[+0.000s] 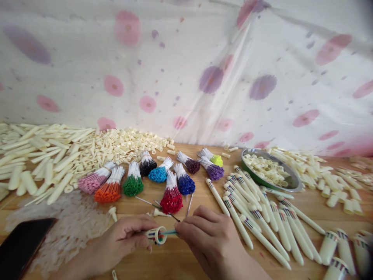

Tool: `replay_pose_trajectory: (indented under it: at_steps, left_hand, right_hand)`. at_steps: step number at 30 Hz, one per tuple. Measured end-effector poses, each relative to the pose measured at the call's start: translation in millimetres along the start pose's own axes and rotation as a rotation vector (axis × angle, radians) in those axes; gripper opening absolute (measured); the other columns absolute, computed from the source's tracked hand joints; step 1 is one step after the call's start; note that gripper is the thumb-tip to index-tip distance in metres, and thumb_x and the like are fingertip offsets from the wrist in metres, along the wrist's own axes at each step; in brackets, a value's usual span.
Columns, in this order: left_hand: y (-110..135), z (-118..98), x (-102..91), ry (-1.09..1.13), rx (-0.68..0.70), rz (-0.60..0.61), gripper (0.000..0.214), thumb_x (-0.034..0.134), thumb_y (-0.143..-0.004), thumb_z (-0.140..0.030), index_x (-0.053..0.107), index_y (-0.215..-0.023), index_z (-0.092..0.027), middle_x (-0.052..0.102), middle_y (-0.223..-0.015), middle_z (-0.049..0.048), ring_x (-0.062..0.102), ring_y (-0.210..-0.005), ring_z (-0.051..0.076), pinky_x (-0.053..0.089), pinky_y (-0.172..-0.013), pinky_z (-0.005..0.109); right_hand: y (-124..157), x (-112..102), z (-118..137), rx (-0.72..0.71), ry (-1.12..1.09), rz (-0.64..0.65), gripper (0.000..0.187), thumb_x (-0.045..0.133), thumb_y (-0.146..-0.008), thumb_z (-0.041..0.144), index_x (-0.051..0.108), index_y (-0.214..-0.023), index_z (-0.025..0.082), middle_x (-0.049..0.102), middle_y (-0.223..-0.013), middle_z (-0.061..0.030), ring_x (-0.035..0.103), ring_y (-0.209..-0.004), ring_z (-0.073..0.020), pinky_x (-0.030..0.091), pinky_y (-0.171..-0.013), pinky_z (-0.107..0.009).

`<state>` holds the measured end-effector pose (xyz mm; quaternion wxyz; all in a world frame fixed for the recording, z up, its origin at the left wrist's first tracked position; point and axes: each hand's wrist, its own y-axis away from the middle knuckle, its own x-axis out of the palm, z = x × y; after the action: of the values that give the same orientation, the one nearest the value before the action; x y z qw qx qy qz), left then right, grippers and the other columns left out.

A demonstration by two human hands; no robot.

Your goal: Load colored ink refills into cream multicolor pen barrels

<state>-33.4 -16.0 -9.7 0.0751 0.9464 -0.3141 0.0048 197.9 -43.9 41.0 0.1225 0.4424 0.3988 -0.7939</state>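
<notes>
My left hand is closed around a short cream slotted pen barrel piece, its round open end turned to the right. Coloured tips show inside that opening. My right hand pinches a thin light-blue stick, apparently a pen refill piece, whose far end reaches into the opening. Just beyond my hands lie loose thin refills and a small cream cone-shaped part. Bundles of white refills with coloured ends stand behind them, among them red, dark blue and green.
Cream tubes and slotted pieces are heaped at the back left. A phone rests beside translucent small pieces. On the right are multicolour pens, a metal bowl of slotted rings, and more cream parts.
</notes>
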Motion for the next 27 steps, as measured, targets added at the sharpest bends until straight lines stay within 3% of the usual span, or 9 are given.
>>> replay_pose_trajectory:
  at_steps: [5,13,27]
  left_hand:
    - [1,-4,0.8,-0.037,-0.035,-0.022,0.023,0.067,-0.073,-0.040,0.073,-0.091,-0.027,0.071,-0.087,0.0031,0.064,-0.075,0.019,0.052,-0.067,0.029]
    - [-1,-11,3.3,0.055,-0.028,0.168,0.032,0.059,-0.077,-0.048,0.072,-0.090,-0.023,0.068,-0.080,0.0027,0.061,-0.064,0.013,0.051,-0.061,0.026]
    - [0,-9,2.9,0.055,-0.010,0.160,0.029,0.059,-0.078,-0.045,0.072,-0.093,-0.024,0.068,-0.081,0.0019,0.061,-0.064,0.013,0.050,-0.062,0.023]
  right_hand:
    - [-1,-4,0,-0.003,0.045,-0.006,0.018,0.045,-0.089,0.012,0.062,-0.091,0.016,0.066,-0.071,-0.0034,0.054,-0.065,-0.0139,0.044,-0.057,-0.024]
    - [-1,-13,2,-0.103,0.122,0.036,0.027,0.037,-0.094,0.016,0.063,-0.099,0.012,0.067,-0.078,-0.0063,0.054,-0.069,-0.0170,0.043,-0.055,-0.028]
    - [-1,-12,3,-0.063,0.073,0.086,0.026,0.036,-0.092,0.013,0.063,-0.093,0.012,0.063,-0.070,-0.0053,0.050,-0.064,-0.0161,0.040,-0.054,-0.026]
